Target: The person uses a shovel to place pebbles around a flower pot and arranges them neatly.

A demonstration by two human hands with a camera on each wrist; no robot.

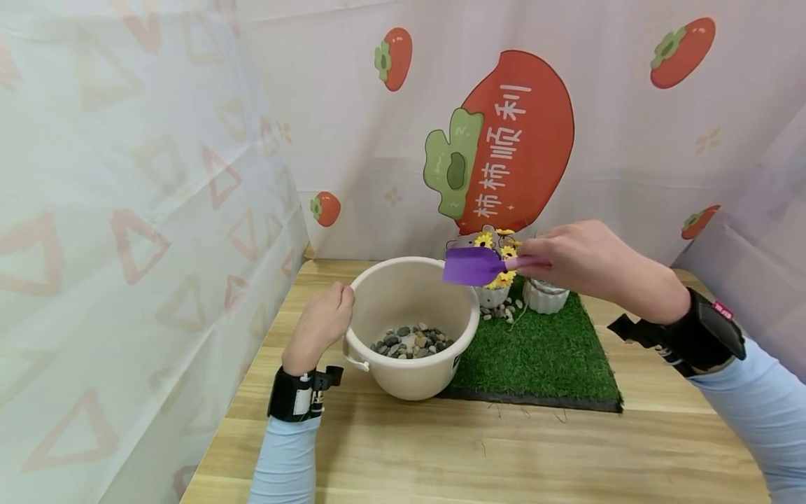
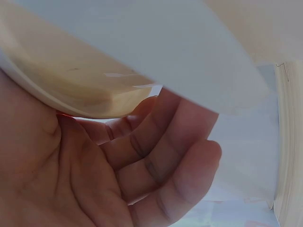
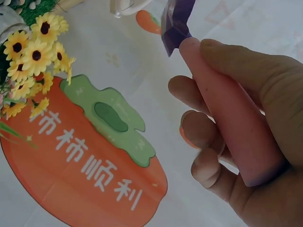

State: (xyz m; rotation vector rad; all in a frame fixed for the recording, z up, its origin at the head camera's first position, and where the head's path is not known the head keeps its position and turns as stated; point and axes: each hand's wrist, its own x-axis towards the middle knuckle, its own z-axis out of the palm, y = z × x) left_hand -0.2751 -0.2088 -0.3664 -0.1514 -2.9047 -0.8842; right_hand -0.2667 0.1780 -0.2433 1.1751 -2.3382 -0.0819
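Observation:
A cream bucket stands on the table with grey and brown pebbles at its bottom. My left hand holds the bucket's rim at its left side; the left wrist view shows the fingers curled about the rim. In my right hand is a small toy shovel with a purple blade and a pink handle. Its blade is raised above the right part of the bucket's rim, pointing left. Whether the blade carries anything cannot be made out.
Right of the bucket, a green turf mat lies on the wooden table. On its back part stand a pot with yellow flowers and a white ribbed pot. Loose pebbles lie beside them. A printed curtain hangs behind.

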